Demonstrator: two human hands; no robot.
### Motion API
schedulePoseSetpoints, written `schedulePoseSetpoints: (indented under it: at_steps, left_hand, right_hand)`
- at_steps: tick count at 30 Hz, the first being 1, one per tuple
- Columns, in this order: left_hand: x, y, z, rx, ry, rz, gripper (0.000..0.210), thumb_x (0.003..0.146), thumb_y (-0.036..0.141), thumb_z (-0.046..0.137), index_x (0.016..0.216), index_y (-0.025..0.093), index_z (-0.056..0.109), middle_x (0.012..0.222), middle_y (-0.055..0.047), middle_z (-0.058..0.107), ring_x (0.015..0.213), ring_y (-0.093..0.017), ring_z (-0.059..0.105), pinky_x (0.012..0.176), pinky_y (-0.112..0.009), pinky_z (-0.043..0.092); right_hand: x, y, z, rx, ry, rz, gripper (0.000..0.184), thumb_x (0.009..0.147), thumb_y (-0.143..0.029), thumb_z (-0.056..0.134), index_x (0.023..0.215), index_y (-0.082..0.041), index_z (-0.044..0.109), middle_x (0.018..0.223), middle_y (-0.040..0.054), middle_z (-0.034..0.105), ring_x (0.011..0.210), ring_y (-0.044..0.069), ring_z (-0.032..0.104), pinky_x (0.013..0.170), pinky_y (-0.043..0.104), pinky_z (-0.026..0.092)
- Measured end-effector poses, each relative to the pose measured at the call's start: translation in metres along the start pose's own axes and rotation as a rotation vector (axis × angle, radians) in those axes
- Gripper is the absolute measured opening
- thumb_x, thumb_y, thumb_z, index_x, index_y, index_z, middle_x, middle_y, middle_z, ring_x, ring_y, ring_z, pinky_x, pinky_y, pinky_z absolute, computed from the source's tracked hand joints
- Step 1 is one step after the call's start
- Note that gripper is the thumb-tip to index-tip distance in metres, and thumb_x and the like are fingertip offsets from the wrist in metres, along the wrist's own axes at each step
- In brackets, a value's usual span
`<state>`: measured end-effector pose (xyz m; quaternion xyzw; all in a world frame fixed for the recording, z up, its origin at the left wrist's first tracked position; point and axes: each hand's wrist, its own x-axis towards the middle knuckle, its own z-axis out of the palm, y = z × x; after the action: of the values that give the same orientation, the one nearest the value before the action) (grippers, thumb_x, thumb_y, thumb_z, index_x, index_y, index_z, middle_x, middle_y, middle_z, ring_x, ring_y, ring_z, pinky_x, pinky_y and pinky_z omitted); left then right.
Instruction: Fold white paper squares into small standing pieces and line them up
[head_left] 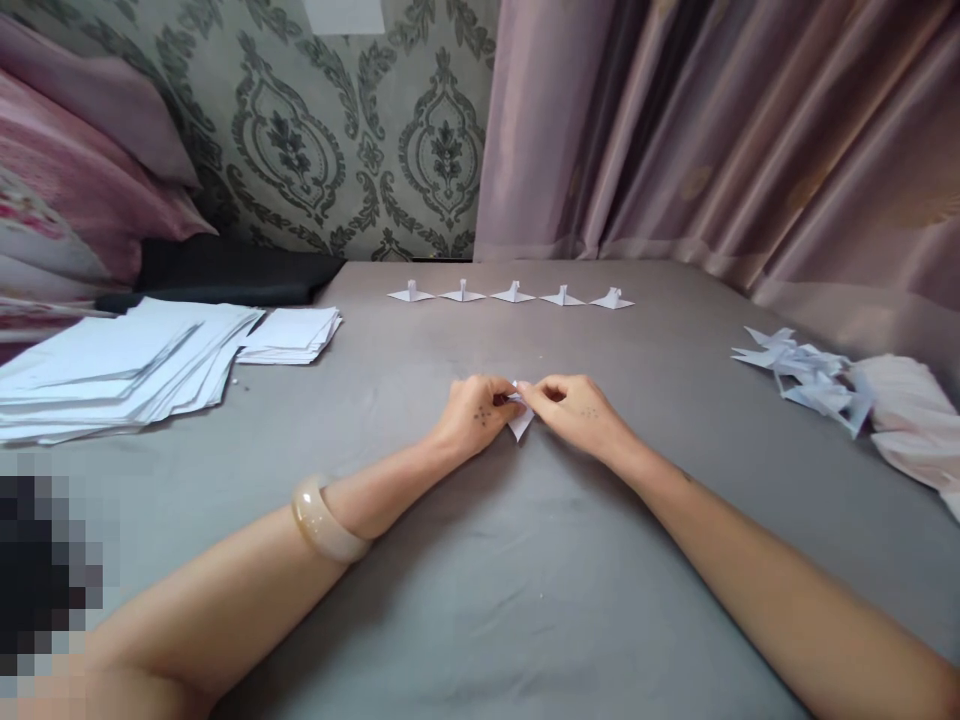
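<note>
A small folded piece of white paper (pixel 520 424) is held between my two hands, its pointed lower tip facing me. My left hand (pixel 480 412), with a pale bangle (pixel 324 522) on its forearm, pinches the paper's left side. From the right, the thumb and fingers of my right hand (pixel 576 408) close on the upper edge. My fingers hide most of the upper part of the paper, so its exact fold cannot be made out. Beyond my hands stands a row of several small folded paper figures (pixel 514 293) with flat, spread points.
Large white paper sheets (pixel 112 370) lie stacked at left beside a smaller stack of paper squares (pixel 291 335). A pile of folded paper pieces (pixel 814 375) lies at right, touching pale cloth (pixel 911 420). Curtains (pixel 675 120) and a patterned wall (pixel 360 130) bound the grey surface (pixel 480 620).
</note>
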<state>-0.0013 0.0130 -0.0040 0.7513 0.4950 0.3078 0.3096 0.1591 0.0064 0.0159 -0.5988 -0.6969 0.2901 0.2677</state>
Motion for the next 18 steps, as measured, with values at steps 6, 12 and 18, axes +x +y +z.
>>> schedulePoseSetpoints:
  at_steps: [6, 12, 18]
  left_hand:
    - [0.0, 0.003, -0.002, 0.024, 0.012, -0.019, 0.013, 0.077, 0.021, 0.059, 0.08, 0.017, 0.071, 0.069, -0.001, 0.066, 0.066, -0.014, 0.057, 0.062, -0.021, 0.039]
    - [-0.001, 0.002, -0.002, -0.012, -0.005, -0.007, 0.017, 0.079, 0.026, 0.058, 0.08, 0.018, 0.072, 0.068, -0.001, 0.066, 0.067, -0.014, 0.057, 0.063, -0.023, 0.041]
    - [-0.001, 0.002, -0.001, -0.049, -0.008, 0.003, 0.02, 0.08, 0.03, 0.057, 0.081, 0.019, 0.073, 0.07, -0.002, 0.067, 0.067, -0.014, 0.058, 0.064, -0.023, 0.042]
  right_hand:
    - [0.003, -0.001, 0.001, 0.007, 0.005, 0.082, 0.028, 0.075, -0.04, 0.055, 0.059, -0.017, 0.061, 0.061, 0.0004, 0.059, 0.063, 0.013, 0.052, 0.057, 0.024, 0.036]
    - [0.003, 0.003, -0.009, 0.201, -0.15, 0.195, 0.028, 0.074, -0.045, 0.06, 0.069, -0.017, 0.063, 0.05, -0.004, 0.045, 0.046, 0.007, 0.037, 0.043, 0.021, 0.027]
    - [0.005, 0.006, -0.012, 0.344, -0.267, 0.296, 0.027, 0.076, -0.04, 0.062, 0.066, -0.015, 0.06, 0.049, -0.0051, 0.043, 0.043, 0.005, 0.033, 0.038, 0.018, 0.02]
